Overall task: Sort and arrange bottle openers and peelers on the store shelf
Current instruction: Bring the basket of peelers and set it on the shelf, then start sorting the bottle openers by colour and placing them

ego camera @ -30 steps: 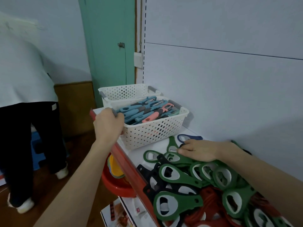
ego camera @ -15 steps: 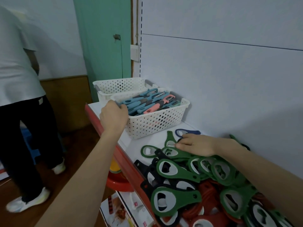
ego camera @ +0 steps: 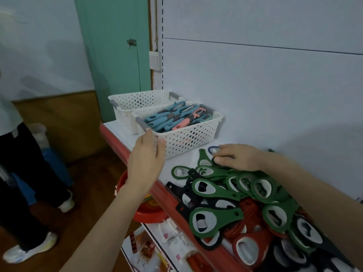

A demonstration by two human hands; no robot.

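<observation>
- so, where do the peelers (ego camera: 172, 119) sit?
- in the nearer white basket (ego camera: 188, 138) at the left end of the shelf (ego camera: 115, 128), handles mostly toward the front. a second basket (ego camera: 137, 100) stands just behind it. what shows of its inside holds nothing, so it may be meant for sorted pieces.
- and the bottle openers (ego camera: 216, 218)?
- heaped loose on the shelf to the right, green, black and red mixed, so the sorting is not done.
- the hands?
- the left hand (ego camera: 146, 160) has its grip spread, fingers straight, at the basket's near corner, probably to steady or nudge it. whether it touches, i cannot tell. the right hand (ego camera: 237, 157) lies flat on the heap, fingers loose, pinching nothing i can see, likely to stop it sliding.
</observation>
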